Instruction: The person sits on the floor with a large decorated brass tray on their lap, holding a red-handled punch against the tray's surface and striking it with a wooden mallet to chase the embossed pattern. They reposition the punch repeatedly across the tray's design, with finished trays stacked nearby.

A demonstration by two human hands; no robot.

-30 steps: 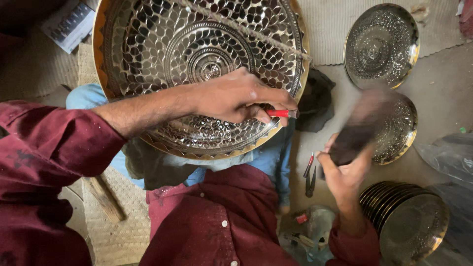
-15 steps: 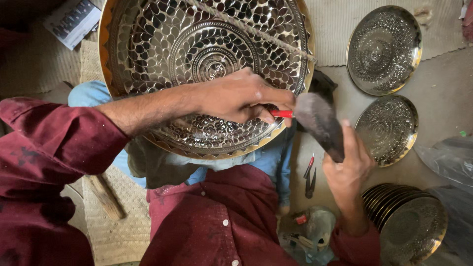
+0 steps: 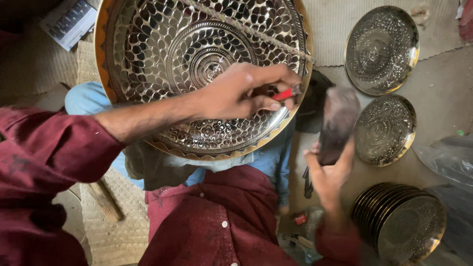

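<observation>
— Now, item one: what does your left hand (image 3: 236,93) hold?

— My fingers are pinched tight on a red-handled tool (image 3: 287,92), its tip at the right rim of the large engraved brass tray (image 3: 148,64) propped on my lap.

— Item two, the right hand (image 3: 329,172)?

— Closed round a dark blurred mallet (image 3: 337,123), just off the tray's right edge.

— Floor stock?

— Two small engraved plates (image 3: 382,49) (image 3: 385,129) to the right; a stack of plates (image 3: 401,221) at the floor's lower right corner.

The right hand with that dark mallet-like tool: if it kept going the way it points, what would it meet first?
Probably the red-tipped tool pinched in the left hand over the big engraved tray. The right hand tilts its dark tool up toward it; motion blur leaves depth unclear.
</observation>
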